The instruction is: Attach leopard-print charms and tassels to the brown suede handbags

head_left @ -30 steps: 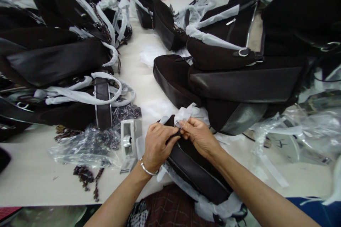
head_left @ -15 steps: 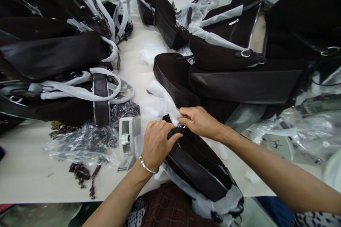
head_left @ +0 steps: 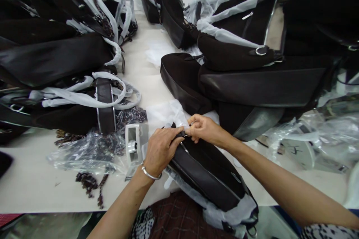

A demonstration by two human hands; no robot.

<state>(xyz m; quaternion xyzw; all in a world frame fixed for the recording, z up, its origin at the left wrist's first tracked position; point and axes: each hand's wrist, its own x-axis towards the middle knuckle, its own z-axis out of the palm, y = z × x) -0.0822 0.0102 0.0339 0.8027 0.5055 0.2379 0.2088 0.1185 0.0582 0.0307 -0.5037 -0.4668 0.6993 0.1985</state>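
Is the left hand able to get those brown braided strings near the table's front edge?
Probably yes: the brown braided strings lie uncovered on the table, left of the left forearm. But the left hand seems to pinch the black bag, so it may need to let go first.

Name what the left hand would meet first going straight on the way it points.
Probably the right hand, just past the left hand at the end of the held bag; the depth between them is hard to judge.
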